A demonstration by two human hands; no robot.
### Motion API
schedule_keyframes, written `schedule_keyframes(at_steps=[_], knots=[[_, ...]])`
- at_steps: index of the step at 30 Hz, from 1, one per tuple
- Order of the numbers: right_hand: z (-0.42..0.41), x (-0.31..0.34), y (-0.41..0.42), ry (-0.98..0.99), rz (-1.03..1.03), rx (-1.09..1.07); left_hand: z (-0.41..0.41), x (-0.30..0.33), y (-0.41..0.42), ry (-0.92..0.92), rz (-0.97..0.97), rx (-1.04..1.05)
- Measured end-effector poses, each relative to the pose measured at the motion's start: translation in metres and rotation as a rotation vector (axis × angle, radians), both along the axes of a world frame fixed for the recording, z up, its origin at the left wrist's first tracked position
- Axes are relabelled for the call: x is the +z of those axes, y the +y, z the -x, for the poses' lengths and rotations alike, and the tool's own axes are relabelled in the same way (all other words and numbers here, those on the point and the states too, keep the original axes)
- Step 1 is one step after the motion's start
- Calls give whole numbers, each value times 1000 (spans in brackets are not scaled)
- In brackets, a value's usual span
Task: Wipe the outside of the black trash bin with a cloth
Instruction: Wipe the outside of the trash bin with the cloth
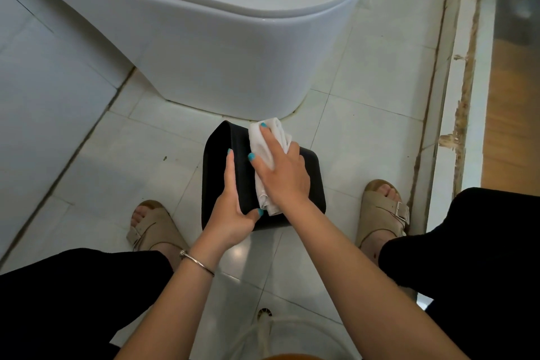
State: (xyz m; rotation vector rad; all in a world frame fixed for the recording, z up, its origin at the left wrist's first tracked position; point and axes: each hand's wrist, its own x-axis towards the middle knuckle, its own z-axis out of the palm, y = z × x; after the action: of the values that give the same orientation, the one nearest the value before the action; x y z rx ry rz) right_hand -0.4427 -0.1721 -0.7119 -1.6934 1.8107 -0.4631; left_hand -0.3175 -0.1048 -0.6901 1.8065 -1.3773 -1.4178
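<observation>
Two hands work a matte black trash bin [280, 172] on the floor: left hand [230, 207] grips its side, right hand [280, 172] presses a crumpled white cloth [270, 137] flat-fingered.

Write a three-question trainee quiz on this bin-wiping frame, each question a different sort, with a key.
1. True or false: the right hand presses the white cloth onto the black trash bin.
2. What does the left hand do? A) steadies the bin B) holds the cloth C) rests on the floor
3. Which fixture stands just beyond the bin?

Key: 1 true; 2 A; 3 the white toilet.
</observation>
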Motion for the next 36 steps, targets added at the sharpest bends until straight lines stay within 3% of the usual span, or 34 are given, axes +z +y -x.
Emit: schedule_keyframes(at_steps=[6, 13, 26, 36], knots=[[15, -16, -9, -1, 56, 47, -3, 1, -3, -45, 1, 33], [52, -42, -8, -27, -90, -196, 6, 4, -7, -58, -7, 51], [8, -1, -26, -72, 110, 142, 4, 1, -9, -15, 59, 33], [39, -37, -17, -39, 9, -79, -12, 0, -7, 16, 26, 46]])
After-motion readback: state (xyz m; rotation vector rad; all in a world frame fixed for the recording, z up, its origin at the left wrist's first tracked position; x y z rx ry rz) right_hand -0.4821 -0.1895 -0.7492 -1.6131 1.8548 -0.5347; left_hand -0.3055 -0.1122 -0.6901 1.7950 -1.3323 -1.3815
